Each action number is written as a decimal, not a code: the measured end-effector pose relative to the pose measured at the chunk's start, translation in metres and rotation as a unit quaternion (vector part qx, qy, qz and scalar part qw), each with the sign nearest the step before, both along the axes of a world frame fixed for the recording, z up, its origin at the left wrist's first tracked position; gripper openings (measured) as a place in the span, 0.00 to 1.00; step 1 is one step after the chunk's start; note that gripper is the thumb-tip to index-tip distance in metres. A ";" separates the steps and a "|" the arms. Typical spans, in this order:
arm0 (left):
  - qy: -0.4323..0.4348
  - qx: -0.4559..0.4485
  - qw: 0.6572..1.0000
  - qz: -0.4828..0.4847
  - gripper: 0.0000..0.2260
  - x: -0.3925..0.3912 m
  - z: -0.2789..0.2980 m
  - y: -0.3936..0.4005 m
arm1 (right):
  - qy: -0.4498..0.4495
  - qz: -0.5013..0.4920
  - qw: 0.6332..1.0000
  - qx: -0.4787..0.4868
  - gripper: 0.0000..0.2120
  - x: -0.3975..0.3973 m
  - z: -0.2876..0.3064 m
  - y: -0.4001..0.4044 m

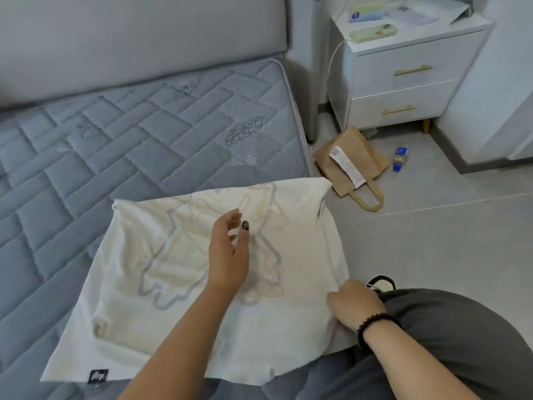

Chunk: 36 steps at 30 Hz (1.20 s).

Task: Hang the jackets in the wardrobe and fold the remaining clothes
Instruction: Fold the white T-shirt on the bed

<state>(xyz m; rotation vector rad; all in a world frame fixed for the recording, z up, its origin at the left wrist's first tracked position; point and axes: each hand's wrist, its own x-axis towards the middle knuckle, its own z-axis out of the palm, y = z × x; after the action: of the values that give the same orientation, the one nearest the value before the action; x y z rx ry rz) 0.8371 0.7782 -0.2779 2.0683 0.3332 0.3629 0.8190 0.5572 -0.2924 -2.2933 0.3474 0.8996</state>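
Observation:
A white T-shirt (161, 284) with a faint grey and yellow print lies spread flat on the grey quilted mattress (121, 145), near the bed's right edge. A small black label shows at its near left corner. My left hand (229, 255) hovers over the middle of the shirt, fingers relaxed and apart, holding nothing. My right hand (356, 304), with a dark bead bracelet on the wrist, grips the shirt's right edge at the side of the bed, fingers curled into the fabric.
A white nightstand (409, 67) with gold handles stands right of the padded headboard (138, 39). On the grey tiled floor lie a brown paper bag (350, 166) and a small blue-capped bottle (400, 158). My grey-trousered leg (450, 342) fills the lower right.

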 end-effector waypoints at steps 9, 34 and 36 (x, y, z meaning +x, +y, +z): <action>0.227 0.089 0.901 0.359 0.16 -0.122 -0.001 0.200 | -0.021 -0.050 0.998 -0.044 0.13 -0.003 0.003 0.023; 0.064 0.265 0.958 -0.095 0.23 -0.047 0.011 0.050 | -0.193 -0.184 0.959 0.094 0.13 0.007 0.006 0.036; 0.072 0.298 0.935 -0.179 0.24 -0.028 -0.001 0.021 | -0.195 -0.179 0.962 0.059 0.06 0.008 -0.001 0.030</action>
<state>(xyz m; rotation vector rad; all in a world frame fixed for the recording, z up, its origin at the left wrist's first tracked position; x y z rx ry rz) 0.8092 0.7989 -0.2790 2.6998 -0.0918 0.0887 0.8273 0.5869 -0.2929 -2.1401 0.4981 0.2702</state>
